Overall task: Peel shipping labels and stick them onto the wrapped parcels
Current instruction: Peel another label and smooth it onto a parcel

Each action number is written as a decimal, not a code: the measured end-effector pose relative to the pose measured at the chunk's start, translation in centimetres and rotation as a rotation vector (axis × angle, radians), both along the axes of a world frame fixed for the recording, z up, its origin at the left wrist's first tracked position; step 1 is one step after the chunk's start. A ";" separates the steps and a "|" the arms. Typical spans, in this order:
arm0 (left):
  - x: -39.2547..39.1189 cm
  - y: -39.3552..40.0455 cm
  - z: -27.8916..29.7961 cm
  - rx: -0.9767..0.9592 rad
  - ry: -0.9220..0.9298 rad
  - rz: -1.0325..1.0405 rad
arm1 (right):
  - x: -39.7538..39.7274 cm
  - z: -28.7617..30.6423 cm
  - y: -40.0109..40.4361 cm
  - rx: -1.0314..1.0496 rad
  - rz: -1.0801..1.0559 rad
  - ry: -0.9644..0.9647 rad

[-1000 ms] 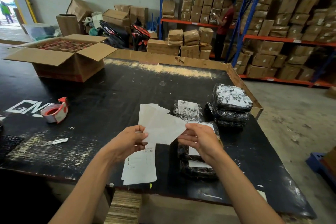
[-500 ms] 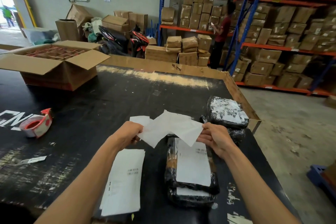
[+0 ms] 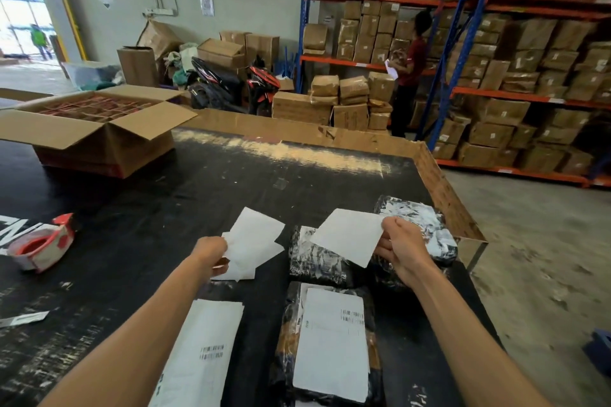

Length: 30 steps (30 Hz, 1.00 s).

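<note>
Head view, hands: the right hand (image 3: 401, 249) is pinching a peeled label (image 3: 348, 236) by its right edge, while the left hand (image 3: 211, 254) is gripping the leftover backing sheets (image 3: 253, 243) — each is clamped on its own paper, and the two papers are apart.
Label position: it is hanging in the air above the unlabelled parcel (image 3: 317, 261), which is lying just beyond the labelled parcel (image 3: 330, 344).
Risk, curl: held by one edge only, the label could be folding onto itself or dropping adhesive-side onto the wrong wrap.
Risk, crooked stick: the wrap on the unlabelled parcel is looking crinkled, so a one-handed lay-down could be trapping wrinkles or landing skewed.
Risk, clutter: the backing sheets could be brushing the sticky face if the hands are coming back together.
Risk, stack: the far parcel stack (image 3: 416, 228), right of and beyond the labelled parcel, is sitting near the table rim (image 3: 446, 195) — a nudge from the right forearm could be tipping it.
Edges: the table's right edge is running close beside the right forearm.
Open room: bare black tabletop is lying left of and beyond the labelled parcel, past the label sheet stack (image 3: 201, 353), as far as the tape roll (image 3: 41, 246) and the open carton (image 3: 96, 129).
</note>
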<state>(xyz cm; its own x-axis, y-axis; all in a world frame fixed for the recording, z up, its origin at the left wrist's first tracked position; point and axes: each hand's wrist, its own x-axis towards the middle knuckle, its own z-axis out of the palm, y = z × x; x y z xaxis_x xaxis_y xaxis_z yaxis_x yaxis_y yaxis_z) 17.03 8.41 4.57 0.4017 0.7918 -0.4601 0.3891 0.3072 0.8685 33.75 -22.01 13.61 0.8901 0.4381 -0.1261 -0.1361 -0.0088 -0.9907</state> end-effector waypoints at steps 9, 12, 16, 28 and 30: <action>-0.5 0.6 -4.1 0.210 0.229 -0.002 | 1.1 -2.2 2.9 0.255 0.014 0.270; -0.5 0.3 -3.9 0.451 0.412 -0.117 | 1.1 -2.8 3.9 0.297 -0.033 0.319; 0.1 0.6 -4.0 0.532 0.567 -0.196 | 1.1 -3.4 5.0 0.373 -0.110 0.381; 6.0 -4.6 -3.3 0.754 -0.048 -0.271 | 1.2 -4.1 5.9 0.417 -0.210 0.292; 7.8 -5.9 -3.0 0.555 -0.001 -0.464 | 1.4 -4.3 6.2 0.408 -0.228 0.251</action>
